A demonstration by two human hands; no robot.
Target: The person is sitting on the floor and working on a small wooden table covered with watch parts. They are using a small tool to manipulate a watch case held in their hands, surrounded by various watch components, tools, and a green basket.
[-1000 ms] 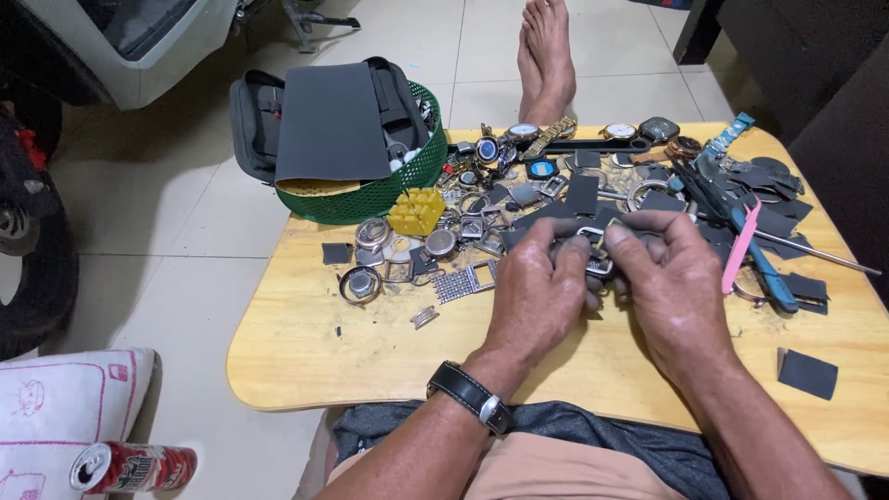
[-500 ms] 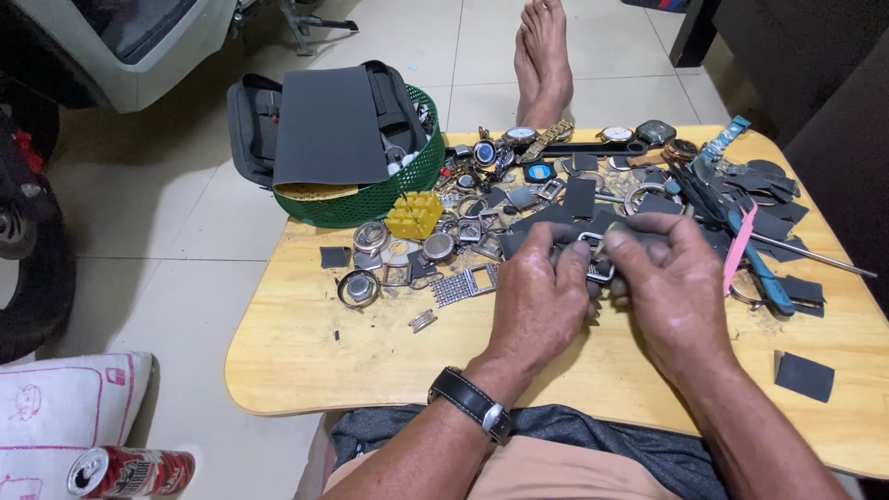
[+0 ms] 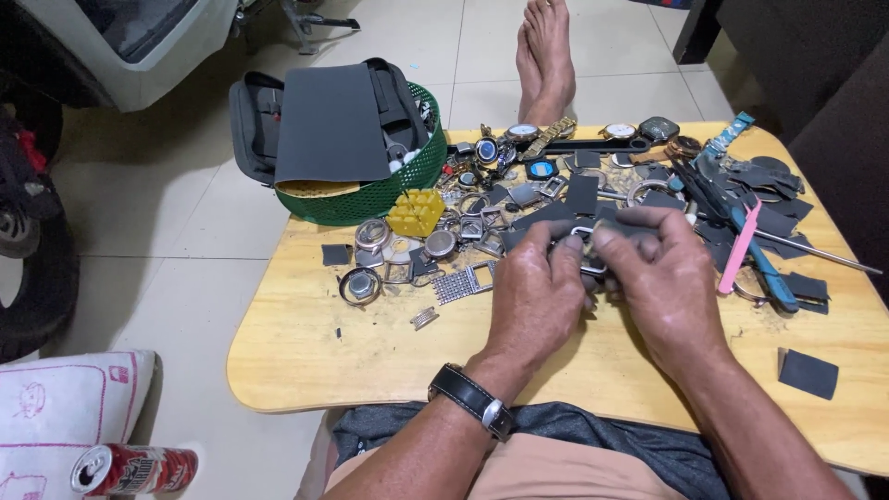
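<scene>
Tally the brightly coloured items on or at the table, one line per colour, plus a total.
Yellow: 1, the pegged block
Green: 1, the mesh basket
Pink: 1, the flat stick
Blue: 1, the tool handle
Total: 4

Left hand (image 3: 537, 301) and right hand (image 3: 662, 278) meet, fingers curled together.

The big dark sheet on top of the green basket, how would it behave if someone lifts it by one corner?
The dark sheet looks thin and flat, so it would probably bend and feel light. Its matte face suggests little slipping. It only rests on the green basket, so a push might slide it off.
</scene>
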